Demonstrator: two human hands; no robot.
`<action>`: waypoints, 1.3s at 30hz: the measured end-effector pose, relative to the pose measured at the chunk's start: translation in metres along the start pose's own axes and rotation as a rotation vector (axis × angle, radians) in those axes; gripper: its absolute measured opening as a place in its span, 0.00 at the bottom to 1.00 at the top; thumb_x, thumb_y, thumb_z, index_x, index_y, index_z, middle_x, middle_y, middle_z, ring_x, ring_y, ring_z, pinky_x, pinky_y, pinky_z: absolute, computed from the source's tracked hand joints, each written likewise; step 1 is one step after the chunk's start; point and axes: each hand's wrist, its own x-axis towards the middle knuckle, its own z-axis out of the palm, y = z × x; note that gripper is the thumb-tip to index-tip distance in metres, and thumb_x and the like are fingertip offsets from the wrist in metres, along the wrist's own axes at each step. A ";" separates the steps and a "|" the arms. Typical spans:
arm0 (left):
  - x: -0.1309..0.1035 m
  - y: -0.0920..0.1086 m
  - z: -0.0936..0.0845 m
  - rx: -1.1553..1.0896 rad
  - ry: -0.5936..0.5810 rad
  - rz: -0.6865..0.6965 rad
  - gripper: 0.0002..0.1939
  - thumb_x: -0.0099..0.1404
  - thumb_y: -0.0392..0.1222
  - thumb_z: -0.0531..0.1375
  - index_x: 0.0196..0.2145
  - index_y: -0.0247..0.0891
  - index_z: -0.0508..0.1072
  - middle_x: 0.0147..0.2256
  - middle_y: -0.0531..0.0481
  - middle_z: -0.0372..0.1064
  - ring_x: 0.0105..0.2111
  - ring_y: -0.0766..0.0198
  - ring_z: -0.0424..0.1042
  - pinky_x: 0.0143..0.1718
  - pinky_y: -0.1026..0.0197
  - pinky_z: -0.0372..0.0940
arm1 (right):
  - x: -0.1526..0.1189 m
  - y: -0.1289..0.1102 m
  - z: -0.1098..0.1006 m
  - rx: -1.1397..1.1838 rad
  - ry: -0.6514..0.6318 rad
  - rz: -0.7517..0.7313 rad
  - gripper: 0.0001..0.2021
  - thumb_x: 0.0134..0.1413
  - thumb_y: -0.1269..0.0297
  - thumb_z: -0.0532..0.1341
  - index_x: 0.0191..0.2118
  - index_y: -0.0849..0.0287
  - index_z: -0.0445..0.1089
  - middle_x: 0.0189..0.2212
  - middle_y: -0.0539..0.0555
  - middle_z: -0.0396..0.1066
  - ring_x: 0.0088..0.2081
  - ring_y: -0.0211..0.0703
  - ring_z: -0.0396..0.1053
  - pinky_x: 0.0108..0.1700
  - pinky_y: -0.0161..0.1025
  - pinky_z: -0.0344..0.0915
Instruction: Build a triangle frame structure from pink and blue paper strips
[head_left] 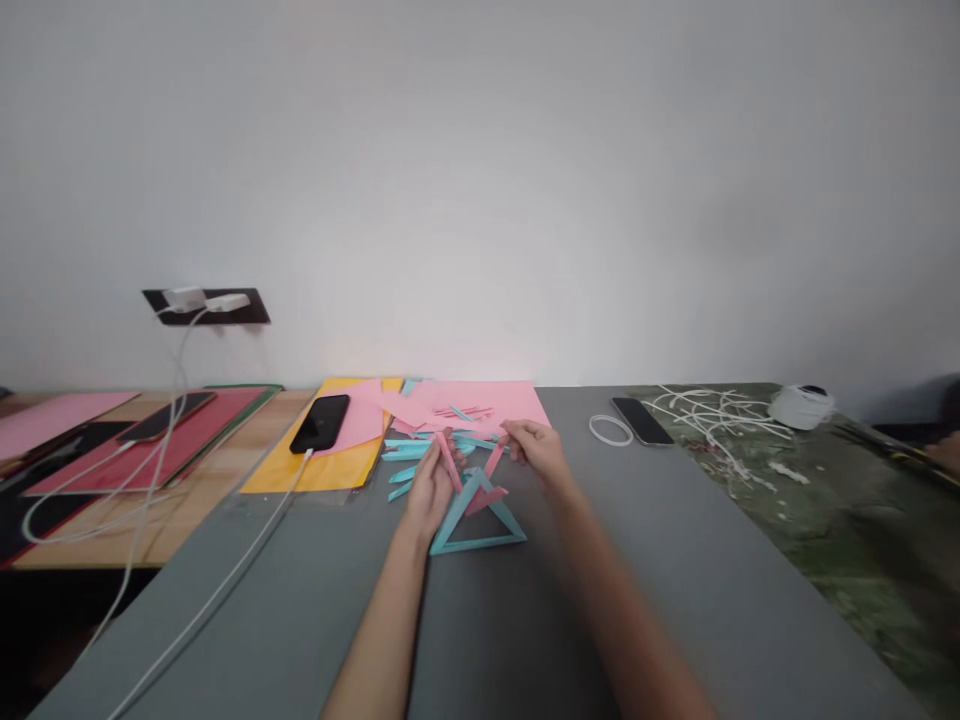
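Observation:
Near the middle of the grey table, my left hand (430, 490) is closed around a pink folded strip (449, 462). My right hand (534, 447) pinches the upper end of another pink strip (494, 459). Between and below the hands is a blue paper triangle (480, 544), its wide side toward me, with pink strips passing through it. How the pink strips join is too small to tell. Several blue folded strips (403, 452) lie just beyond and left of my left hand.
Pink sheets (517, 400) lie at the back. A phone (320, 424) with a white cable rests on a yellow folder (270, 476) at the left. To the right are a white ring (610, 430), another phone (643, 421) and loose white strings (712, 415).

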 end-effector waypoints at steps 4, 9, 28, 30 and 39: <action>0.000 0.004 0.001 -0.003 -0.015 0.022 0.12 0.58 0.50 0.58 0.33 0.39 0.71 0.27 0.54 0.64 0.24 0.70 0.63 0.32 0.62 0.62 | 0.006 -0.008 0.003 -0.062 -0.080 0.022 0.11 0.37 0.58 0.65 0.22 0.62 0.71 0.16 0.52 0.72 0.11 0.29 0.56 0.13 0.29 0.49; 0.003 -0.001 -0.005 0.021 0.011 0.076 0.12 0.51 0.46 0.64 0.30 0.38 0.68 0.23 0.58 0.59 0.21 0.73 0.58 0.25 0.67 0.56 | 0.009 -0.007 -0.008 -0.175 -0.291 0.093 0.10 0.40 0.60 0.64 0.23 0.63 0.72 0.17 0.54 0.73 0.14 0.32 0.61 0.14 0.29 0.54; -0.013 -0.015 0.010 0.317 -0.115 0.135 0.14 0.51 0.44 0.64 0.35 0.35 0.74 0.29 0.50 0.71 0.31 0.66 0.68 0.35 0.64 0.60 | -0.022 -0.029 0.024 -0.321 -0.510 -0.109 0.15 0.46 0.55 0.61 0.37 0.59 0.72 0.30 0.53 0.71 0.25 0.36 0.66 0.21 0.30 0.60; -0.013 -0.015 0.009 0.309 -0.110 0.114 0.15 0.50 0.42 0.66 0.36 0.35 0.74 0.29 0.50 0.71 0.31 0.65 0.68 0.36 0.64 0.60 | -0.020 -0.026 0.021 -0.328 -0.511 -0.085 0.15 0.45 0.53 0.61 0.35 0.60 0.72 0.27 0.52 0.70 0.23 0.36 0.64 0.19 0.30 0.58; -0.008 -0.011 0.004 -0.013 -0.127 -0.053 0.14 0.56 0.47 0.60 0.33 0.32 0.74 0.24 0.53 0.65 0.24 0.71 0.64 0.29 0.66 0.59 | -0.006 -0.013 0.013 -0.137 -0.302 -0.125 0.13 0.40 0.56 0.64 0.30 0.61 0.69 0.25 0.52 0.70 0.25 0.37 0.66 0.29 0.35 0.64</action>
